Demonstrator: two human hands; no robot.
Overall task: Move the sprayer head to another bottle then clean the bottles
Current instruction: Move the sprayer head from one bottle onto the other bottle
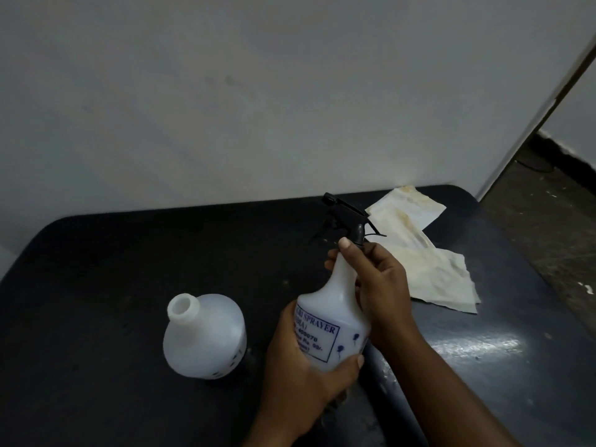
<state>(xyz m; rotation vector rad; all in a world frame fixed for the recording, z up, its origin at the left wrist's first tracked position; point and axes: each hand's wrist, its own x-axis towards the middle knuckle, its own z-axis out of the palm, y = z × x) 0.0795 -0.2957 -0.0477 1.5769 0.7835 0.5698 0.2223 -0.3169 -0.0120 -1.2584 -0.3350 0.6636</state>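
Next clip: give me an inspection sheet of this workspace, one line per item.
Surface: dark table, scuffed, glare at right.
Job's things: sprayer head on labelled bottle; open bottle stands left, no head; stained cloth lies back right.
Clutter: nothing seen.
Grips: left hand holds labelled bottle's base; right hand holds its neck.
Cables: nothing seen.
Surroundings: pale wall; floor at right.

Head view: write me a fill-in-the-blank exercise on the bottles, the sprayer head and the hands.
1. The black sprayer head sits on the held bottle, whose printing is ____.
2. The left hand grips that bottle's base; the right hand grips its ____.
3. The open-mouthed bottle stands on the table, to the held bottle's ____.
4. The stained cloth lies on the table's ____ side.
Missing words: blue; neck; left; right.
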